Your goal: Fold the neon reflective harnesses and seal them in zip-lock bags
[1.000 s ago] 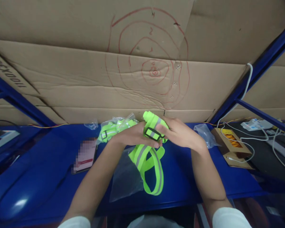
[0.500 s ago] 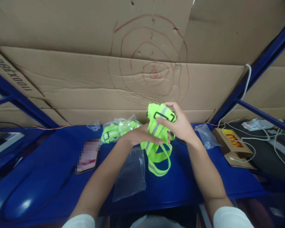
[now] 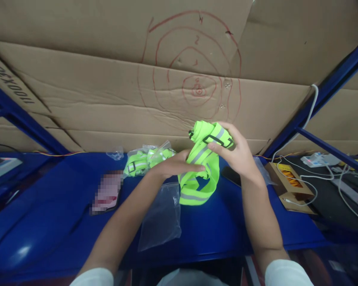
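Note:
Both hands hold a neon-yellow reflective strap (image 3: 201, 153) with grey stripes and black buckles above the blue table. My right hand (image 3: 234, 149) is closed round its bundled upper part, thumb near a black buckle. My left hand (image 3: 179, 165) grips the strap lower down, its thumb across the front and its other fingers hidden behind. A wide loop of the strap hangs below the hands. Beneath my left forearm lies a clear plastic bag (image 3: 161, 218). Behind that forearm, more neon straps sit in a clear bag (image 3: 146, 161).
A phone (image 3: 107, 192) lies on the blue table (image 3: 214, 234) at left, and a dark flat object (image 3: 231, 174) by my right wrist. An open cardboard box (image 3: 292, 186), another plastic bag (image 3: 264, 171) and white cables (image 3: 312, 178) are at right. A cardboard wall (image 3: 113, 91) stands behind.
My hands and the strap bundle have shifted slightly right. The hanging loop has swung up and spread wider. The view has moved a little.

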Tool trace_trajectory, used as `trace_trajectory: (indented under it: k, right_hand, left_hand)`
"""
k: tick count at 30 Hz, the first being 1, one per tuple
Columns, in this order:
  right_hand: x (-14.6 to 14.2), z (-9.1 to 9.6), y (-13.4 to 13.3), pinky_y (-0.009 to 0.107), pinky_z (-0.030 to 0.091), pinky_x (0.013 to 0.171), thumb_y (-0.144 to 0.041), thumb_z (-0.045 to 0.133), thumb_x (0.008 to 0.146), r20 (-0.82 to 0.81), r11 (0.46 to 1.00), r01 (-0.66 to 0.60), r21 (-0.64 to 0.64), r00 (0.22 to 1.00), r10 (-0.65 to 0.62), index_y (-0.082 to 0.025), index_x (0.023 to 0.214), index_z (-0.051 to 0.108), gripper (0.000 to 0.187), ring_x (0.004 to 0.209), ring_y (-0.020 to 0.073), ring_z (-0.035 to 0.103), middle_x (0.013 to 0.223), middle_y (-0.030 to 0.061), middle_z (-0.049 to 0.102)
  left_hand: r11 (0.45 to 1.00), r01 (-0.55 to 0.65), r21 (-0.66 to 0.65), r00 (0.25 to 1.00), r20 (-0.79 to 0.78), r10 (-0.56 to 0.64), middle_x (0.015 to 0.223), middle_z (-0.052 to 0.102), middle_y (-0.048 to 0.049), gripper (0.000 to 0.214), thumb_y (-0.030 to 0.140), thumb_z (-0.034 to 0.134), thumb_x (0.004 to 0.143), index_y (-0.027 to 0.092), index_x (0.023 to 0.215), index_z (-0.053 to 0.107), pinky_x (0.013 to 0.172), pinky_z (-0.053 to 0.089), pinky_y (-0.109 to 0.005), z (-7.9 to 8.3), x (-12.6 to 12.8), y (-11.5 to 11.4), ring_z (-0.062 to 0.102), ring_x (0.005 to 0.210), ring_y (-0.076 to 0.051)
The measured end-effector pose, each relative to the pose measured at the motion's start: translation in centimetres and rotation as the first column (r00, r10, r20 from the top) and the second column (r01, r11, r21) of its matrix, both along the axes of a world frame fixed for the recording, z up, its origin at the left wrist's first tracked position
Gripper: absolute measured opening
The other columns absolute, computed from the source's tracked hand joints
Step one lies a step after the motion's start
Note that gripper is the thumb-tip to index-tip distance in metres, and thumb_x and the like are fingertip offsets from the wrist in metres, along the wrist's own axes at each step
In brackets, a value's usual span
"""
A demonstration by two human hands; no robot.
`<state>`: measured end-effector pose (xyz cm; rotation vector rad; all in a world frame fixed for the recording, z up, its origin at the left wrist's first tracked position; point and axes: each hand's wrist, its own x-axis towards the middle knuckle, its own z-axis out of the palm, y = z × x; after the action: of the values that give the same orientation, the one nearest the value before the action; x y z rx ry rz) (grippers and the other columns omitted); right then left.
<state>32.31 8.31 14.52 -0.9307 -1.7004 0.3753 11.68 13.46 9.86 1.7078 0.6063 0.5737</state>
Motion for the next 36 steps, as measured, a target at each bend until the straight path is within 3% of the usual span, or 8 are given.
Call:
trace_trajectory:
  k: [3, 7, 15, 22, 26, 29, 32, 36]
  right_hand:
    - [0.3, 0.2, -0.5, 0.041, 0.053, 0.106, -0.044, 0.075, 0.092, 0.182, 0.973, 0.063, 0.221, 0.978, -0.105, -0.028, 0.134, 0.063, 0.046, 0.124, 0.0274, 0.066, 0.135, 0.0057, 0.069]
    - [0.6, 0.1, -0.2, 0.044, 0.052, 0.109, -0.043, 0.07, 0.097, 0.189, 0.901, 0.192, 0.388, 0.941, -0.282, -0.029, 0.139, 0.06, 0.046, 0.128, 0.0293, 0.066, 0.14, 0.0065, 0.068]
    - [1.3, -0.2, 0.2, 0.048, 0.052, 0.114, -0.05, 0.067, 0.097, 0.116, 0.864, 0.306, 0.401, 0.918, -0.379, -0.031, 0.145, 0.057, 0.052, 0.131, 0.0298, 0.064, 0.144, 0.006, 0.065]
    - [4.3, 1.0, -0.4, 0.052, 0.048, 0.118, -0.043, 0.073, 0.093, -0.112, 0.715, 0.503, 0.486, 0.847, -0.519, -0.028, 0.141, 0.059, 0.052, 0.135, 0.0306, 0.061, 0.144, 0.0096, 0.063]
    - [4.7, 0.8, 0.0, 0.054, 0.048, 0.116, -0.049, 0.073, 0.091, -0.107, 0.734, 0.515, 0.443, 0.843, -0.527, -0.028, 0.142, 0.058, 0.057, 0.133, 0.0315, 0.062, 0.145, 0.0099, 0.062]
    - [4.3, 0.5, 0.4, 0.055, 0.049, 0.114, -0.055, 0.072, 0.09, -0.175, 0.744, 0.553, 0.375, 0.83, -0.529, -0.028, 0.141, 0.058, 0.059, 0.129, 0.0317, 0.064, 0.142, 0.0101, 0.064]
    - [3.9, 0.3, 0.6, 0.055, 0.052, 0.11, -0.056, 0.07, 0.092, -0.207, 0.743, 0.586, 0.324, 0.81, -0.549, -0.025, 0.137, 0.06, 0.056, 0.122, 0.0319, 0.067, 0.133, 0.012, 0.068]
    - [3.7, 0.2, 0.5, 0.055, 0.054, 0.108, -0.055, 0.066, 0.095, -0.186, 0.662, 0.642, 0.386, 0.758, -0.626, -0.027, 0.14, 0.057, 0.054, 0.122, 0.0327, 0.067, 0.137, 0.0125, 0.066]
  left_hand:
    - [0.97, -0.136, 0.2, 0.99, 0.003, 0.138, 0.141, 0.067, -0.0074, 0.069, 0.044, 0.079, 0.084, 0.021, 0.146, 0.056, 0.107, 0.054, -0.04, 0.7, -0.5, 0.1, 0.064, 0.128, -0.03]
    - [0.956, -0.084, 0.282, 0.986, -0.116, 0.12, 0.129, 0.073, -0.0054, 0.061, 0.047, 0.078, 0.084, 0.022, 0.138, 0.063, 0.099, 0.057, -0.038, 1.5, -1.5, 0.3, 0.068, 0.117, -0.03]
    - [0.933, -0.108, 0.344, 0.947, -0.251, 0.202, 0.113, 0.072, 0.0, 0.046, 0.04, 0.076, 0.079, 0.023, 0.12, 0.065, 0.087, 0.054, -0.03, 1.2, -2.7, 1.4, 0.067, 0.109, -0.026]
    - [0.958, -0.115, 0.262, 0.946, -0.266, 0.186, 0.089, 0.072, -0.0008, 0.036, 0.048, 0.061, 0.085, 0.02, 0.107, 0.06, 0.074, 0.051, -0.03, -0.4, -2.4, 3.2, 0.071, 0.087, -0.023]
    - [0.949, -0.135, 0.286, 0.944, -0.254, 0.211, 0.102, 0.074, -0.0034, 0.044, 0.053, 0.056, 0.091, 0.021, 0.12, 0.058, 0.078, 0.052, -0.03, -0.4, -2.0, 3.0, 0.071, 0.093, -0.023]
    - [0.932, -0.169, 0.321, 0.903, -0.328, 0.276, 0.099, 0.075, -0.0036, 0.039, 0.051, 0.056, 0.089, 0.021, 0.112, 0.064, 0.079, 0.053, -0.031, -0.4, -1.6, 2.3, 0.071, 0.092, -0.024]
    - [0.849, -0.321, 0.419, 0.788, -0.379, 0.485, 0.09, 0.073, -0.0104, 0.034, 0.044, 0.055, 0.091, 0.017, 0.108, 0.065, 0.082, 0.052, -0.038, -0.5, -0.8, 1.0, 0.069, 0.096, -0.033]
    - [0.496, -0.525, 0.691, 0.592, -0.122, 0.797, 0.104, 0.071, -0.0148, 0.035, 0.031, 0.058, 0.091, 0.018, 0.124, 0.059, 0.092, 0.048, -0.041, 0.1, 0.1, -0.2, 0.064, 0.11, -0.035]
